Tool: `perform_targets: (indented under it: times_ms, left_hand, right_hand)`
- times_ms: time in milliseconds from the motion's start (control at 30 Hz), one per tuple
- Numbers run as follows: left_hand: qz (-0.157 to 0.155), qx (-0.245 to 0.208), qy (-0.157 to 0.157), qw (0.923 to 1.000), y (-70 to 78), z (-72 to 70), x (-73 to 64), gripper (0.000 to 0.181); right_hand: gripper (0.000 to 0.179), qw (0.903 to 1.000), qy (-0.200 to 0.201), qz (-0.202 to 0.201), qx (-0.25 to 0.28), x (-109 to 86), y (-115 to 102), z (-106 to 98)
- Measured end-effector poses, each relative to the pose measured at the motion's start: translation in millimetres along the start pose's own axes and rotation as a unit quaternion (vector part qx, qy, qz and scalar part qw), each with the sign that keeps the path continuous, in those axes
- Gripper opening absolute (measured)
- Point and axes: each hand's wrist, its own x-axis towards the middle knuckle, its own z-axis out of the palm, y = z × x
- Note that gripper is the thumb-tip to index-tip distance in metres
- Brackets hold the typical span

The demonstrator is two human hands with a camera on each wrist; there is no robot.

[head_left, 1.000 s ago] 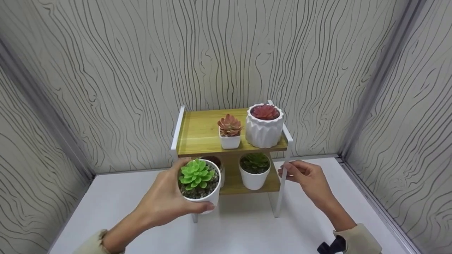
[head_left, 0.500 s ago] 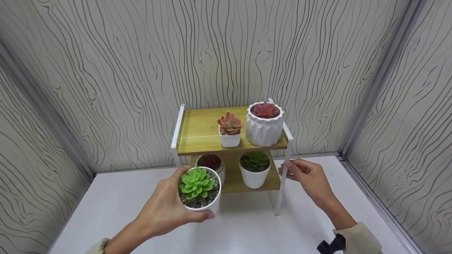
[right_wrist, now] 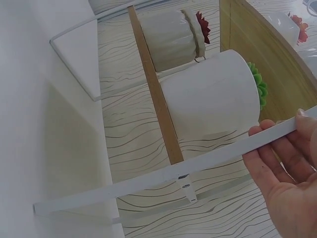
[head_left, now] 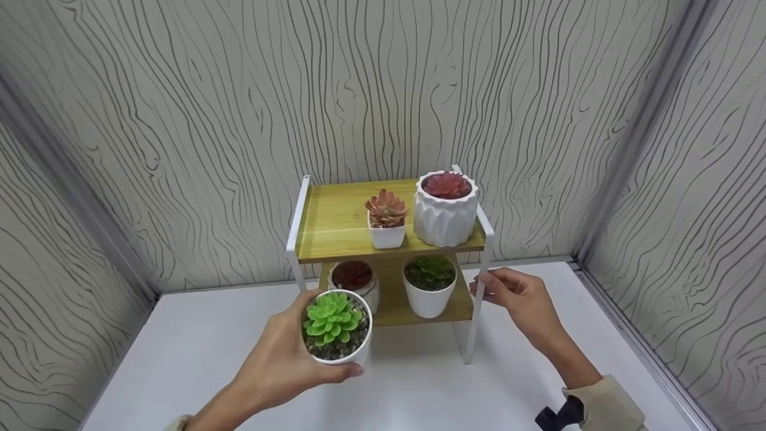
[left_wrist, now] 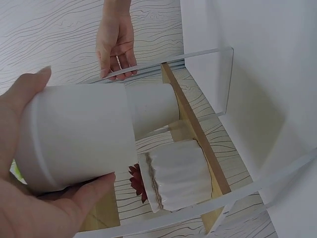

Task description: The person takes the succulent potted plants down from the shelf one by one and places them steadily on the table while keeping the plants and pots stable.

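My left hand (head_left: pixel 278 356) grips a white round pot with a bright green succulent (head_left: pixel 332 320), its thumb along the near side. The pot is in front of the two-tier wooden plant stand (head_left: pixel 329 215), tilted toward me; its white wall (left_wrist: pixel 84 129) fills much of the left wrist view. At the stand's right side, my right hand (head_left: pixel 523 305) pinches the white metal leg (right_wrist: pixel 218 156) between thumb and fingers. On the lower shelf (head_left: pixel 392 305) stand a white pot with a dark green succulent (head_left: pixel 429 287) and, partly hidden behind the held pot, a pot with a dark red succulent (head_left: pixel 354 275).
On the upper board, a small square white pot with a pinkish succulent (head_left: pixel 386 221) stands beside a larger ribbed white pot with a red succulent (head_left: pixel 446 212). The stand is on a white table (head_left: pixel 221 323), with wood-patterned panels (head_left: pixel 371 90) behind and at both sides.
My left hand has lowered and drawn the green succulent pot toward me, so the dark red succulent behind it now shows. The right hand keeps its hold on the stand's leg.
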Motion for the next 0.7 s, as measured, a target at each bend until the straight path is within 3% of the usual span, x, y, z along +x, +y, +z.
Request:
perform_targets:
  times_ms: [700]
  left_hand:
    - [-0.030,0.022,0.030,0.9988,-25.0,8.8,-3.8,0.105]
  right_hand:
    - [0.032,1.0000,-0.001,0.007,-0.001,-1.2,0,-1]
